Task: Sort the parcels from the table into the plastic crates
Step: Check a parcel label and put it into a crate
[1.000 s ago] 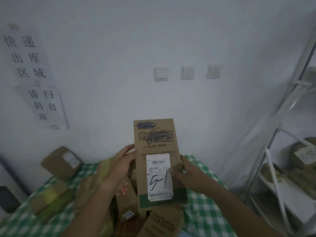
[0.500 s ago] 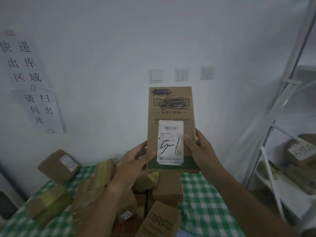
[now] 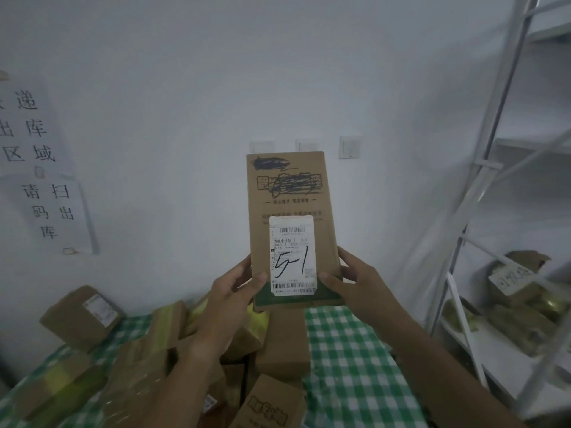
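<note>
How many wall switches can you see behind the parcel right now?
3, in a row on the wall: left switch and middle switch partly hidden by the held parcel, right switch fully visible.

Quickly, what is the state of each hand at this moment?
Left hand: grips the left edge of the cardboard parcel, thumb on its front.
Right hand: grips the parcel's right edge, thumb on its front.

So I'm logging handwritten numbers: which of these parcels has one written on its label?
The tall flat parcel held upright by both hands: its white label bears a handwritten 51. No number is visible on those piled on the table.
</note>
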